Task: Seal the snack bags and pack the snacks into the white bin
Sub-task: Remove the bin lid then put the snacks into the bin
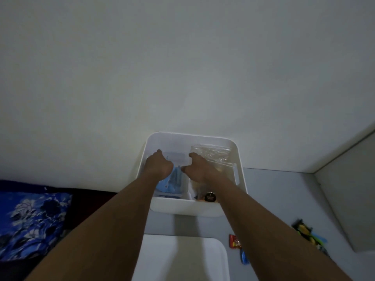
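Observation:
The white bin [241, 179] stands on the grey table against the white wall. Both my hands reach into it. My left hand [158, 165] grips the top of a clear zip bag holding blue snacks [173, 182] in the bin's left half. My right hand [197, 168] pinches the same bag's top edge from the right. A second clear zip bag [213, 154] with pale contents stands in the right half. A dark round-labelled packet [210, 197] lies at the bin's near right.
A white tray [213, 258] sits at the near table edge. A red wrapper [235, 241], a blue clip [244, 257] and a yellow-green packet [306, 232] lie on the table to the right. Blue floral fabric [30, 220] lies at the left.

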`<state>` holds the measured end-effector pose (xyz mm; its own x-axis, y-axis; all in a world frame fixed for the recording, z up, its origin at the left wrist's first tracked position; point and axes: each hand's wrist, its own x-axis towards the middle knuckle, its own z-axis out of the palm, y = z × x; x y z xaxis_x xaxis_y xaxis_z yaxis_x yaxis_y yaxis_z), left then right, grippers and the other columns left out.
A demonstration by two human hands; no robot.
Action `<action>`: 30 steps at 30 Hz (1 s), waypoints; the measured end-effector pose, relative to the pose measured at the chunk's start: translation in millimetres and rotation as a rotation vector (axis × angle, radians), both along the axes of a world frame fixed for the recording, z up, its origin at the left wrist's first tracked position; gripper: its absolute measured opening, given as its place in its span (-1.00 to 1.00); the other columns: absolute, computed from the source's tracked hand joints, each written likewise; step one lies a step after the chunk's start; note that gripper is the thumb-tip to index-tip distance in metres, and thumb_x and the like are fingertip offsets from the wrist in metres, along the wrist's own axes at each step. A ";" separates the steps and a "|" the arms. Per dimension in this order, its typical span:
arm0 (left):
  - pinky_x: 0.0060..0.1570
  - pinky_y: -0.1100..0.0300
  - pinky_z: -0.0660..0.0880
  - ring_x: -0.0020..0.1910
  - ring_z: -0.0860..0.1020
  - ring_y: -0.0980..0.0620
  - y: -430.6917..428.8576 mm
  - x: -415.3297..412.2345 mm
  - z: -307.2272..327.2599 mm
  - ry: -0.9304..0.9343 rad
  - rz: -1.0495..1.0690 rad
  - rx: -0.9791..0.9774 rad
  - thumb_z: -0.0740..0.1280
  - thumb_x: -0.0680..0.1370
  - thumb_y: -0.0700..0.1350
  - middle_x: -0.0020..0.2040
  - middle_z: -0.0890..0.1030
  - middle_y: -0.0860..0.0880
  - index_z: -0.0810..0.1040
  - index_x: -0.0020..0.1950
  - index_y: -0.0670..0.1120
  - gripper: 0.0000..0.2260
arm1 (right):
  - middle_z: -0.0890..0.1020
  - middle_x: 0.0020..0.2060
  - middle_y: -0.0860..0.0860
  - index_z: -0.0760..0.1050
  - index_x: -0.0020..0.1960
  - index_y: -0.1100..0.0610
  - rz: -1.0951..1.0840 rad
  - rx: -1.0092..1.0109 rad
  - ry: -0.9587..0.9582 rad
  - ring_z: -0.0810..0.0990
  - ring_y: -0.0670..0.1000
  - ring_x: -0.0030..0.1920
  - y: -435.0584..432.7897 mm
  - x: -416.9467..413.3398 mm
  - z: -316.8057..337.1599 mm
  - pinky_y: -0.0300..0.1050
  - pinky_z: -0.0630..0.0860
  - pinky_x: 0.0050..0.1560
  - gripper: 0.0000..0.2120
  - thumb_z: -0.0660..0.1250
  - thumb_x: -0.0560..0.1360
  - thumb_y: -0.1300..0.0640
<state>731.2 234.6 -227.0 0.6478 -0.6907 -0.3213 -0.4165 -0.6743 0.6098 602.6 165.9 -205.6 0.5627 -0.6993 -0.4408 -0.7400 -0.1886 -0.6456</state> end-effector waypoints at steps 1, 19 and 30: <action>0.31 0.07 0.36 0.36 0.44 -0.18 1.0 -3.2 7.2 -0.037 -0.028 -0.019 0.26 0.57 -0.08 0.43 0.45 -0.17 0.34 0.47 -0.13 -0.53 | 0.47 0.38 0.09 0.30 0.48 0.12 0.030 -0.048 0.007 0.46 0.14 0.36 1.9 -5.7 10.0 -0.14 0.39 0.25 -0.50 0.31 0.57 0.08; 0.27 -0.08 0.42 0.27 0.45 -0.20 40.1 -228.3 54.8 -0.406 -0.314 -0.291 0.34 0.52 0.03 0.34 0.48 -0.14 0.46 0.40 -0.05 -0.55 | 0.32 0.46 0.20 0.14 0.56 0.20 0.065 -0.432 0.100 0.32 0.18 0.45 6.7 -255.1 59.4 0.01 0.31 0.38 -0.41 0.21 0.64 -0.02; 0.05 0.00 0.51 0.14 0.49 -0.12 62.8 -328.4 -67.2 -0.468 -0.391 -0.265 0.28 0.56 0.02 0.16 0.53 -0.09 0.50 0.29 -0.05 -0.67 | 0.20 0.52 0.20 0.12 0.58 0.09 0.093 -0.328 0.168 0.17 0.19 0.51 11.7 -354.5 -64.3 0.10 0.24 0.44 -0.41 0.20 0.62 -0.03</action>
